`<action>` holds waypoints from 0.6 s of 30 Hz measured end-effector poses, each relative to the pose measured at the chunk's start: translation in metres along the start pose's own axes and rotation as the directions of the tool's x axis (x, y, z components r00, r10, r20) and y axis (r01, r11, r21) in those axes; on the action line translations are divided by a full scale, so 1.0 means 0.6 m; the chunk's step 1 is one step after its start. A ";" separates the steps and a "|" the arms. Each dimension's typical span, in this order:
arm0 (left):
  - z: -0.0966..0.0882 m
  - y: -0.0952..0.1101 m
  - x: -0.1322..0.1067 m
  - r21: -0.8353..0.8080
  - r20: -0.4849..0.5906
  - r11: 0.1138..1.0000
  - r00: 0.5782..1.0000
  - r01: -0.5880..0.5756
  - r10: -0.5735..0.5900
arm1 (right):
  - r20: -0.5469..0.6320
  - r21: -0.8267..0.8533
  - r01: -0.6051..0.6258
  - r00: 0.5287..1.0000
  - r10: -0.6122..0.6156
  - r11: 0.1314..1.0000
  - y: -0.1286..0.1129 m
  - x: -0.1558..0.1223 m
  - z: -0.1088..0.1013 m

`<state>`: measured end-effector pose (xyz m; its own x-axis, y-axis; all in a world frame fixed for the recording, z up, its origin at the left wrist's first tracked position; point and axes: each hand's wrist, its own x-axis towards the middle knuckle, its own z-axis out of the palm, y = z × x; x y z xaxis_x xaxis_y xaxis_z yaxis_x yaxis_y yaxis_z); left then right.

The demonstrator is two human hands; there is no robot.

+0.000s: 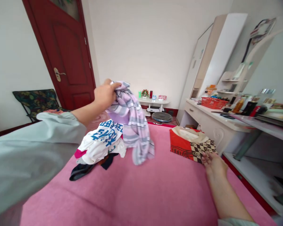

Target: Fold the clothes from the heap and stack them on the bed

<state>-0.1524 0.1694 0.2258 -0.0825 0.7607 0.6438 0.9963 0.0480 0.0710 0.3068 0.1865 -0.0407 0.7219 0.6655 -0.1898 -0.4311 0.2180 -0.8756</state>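
My left hand [105, 93] is raised over the pink bed [155, 191] and grips a lilac and grey striped garment [134, 125] that hangs down from it. Below it lies a heap of clothes [101, 144] with a white top printed in blue on top. My right hand [213, 163] rests flat, fingers stretched out, on the near edge of a folded red garment with a checked panel [191, 144] at the bed's right side.
A white dressing table [217, 122] with a red basket, bottles and books stands right of the bed. A red door [68, 53] and a dark folding chair [37, 100] are at the left. A small white table [154, 102] stands by the far wall.
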 end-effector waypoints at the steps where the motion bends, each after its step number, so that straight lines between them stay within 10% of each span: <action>1: -0.003 -0.023 0.008 0.046 -0.054 0.999 0.998 -0.014 0.017 | 0.011 0.000 -0.005 1.000 0.005 1.000 0.002 -0.002 0.001; 6: 0.055 -0.104 -0.060 0.201 0.160 0.976 0.986 -0.084 0.052 | 0.050 -0.003 -0.050 0.997 0.050 0.999 0.012 -0.021 0.013; 9: 0.119 -0.111 -0.160 0.108 0.390 0.965 0.903 -0.239 0.180 | 0.084 -0.047 -0.056 0.995 0.060 0.997 0.023 -0.040 0.024; 13: 0.169 -0.098 -0.257 0.096 0.355 0.934 0.888 -0.345 0.291 | 0.191 -0.141 0.025 0.982 0.002 0.990 0.041 -0.068 0.034; 18: 0.141 -0.069 -0.228 0.111 0.417 0.919 0.857 -0.378 0.302 | 0.330 -0.272 0.051 0.943 0.044 0.961 0.063 -0.084 0.032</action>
<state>-0.1805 0.1180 0.0705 0.2401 0.9365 0.2555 0.9495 -0.1717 -0.2628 0.2437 0.1750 -0.0558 0.4830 0.8728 -0.0704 -0.2301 0.0490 -0.9719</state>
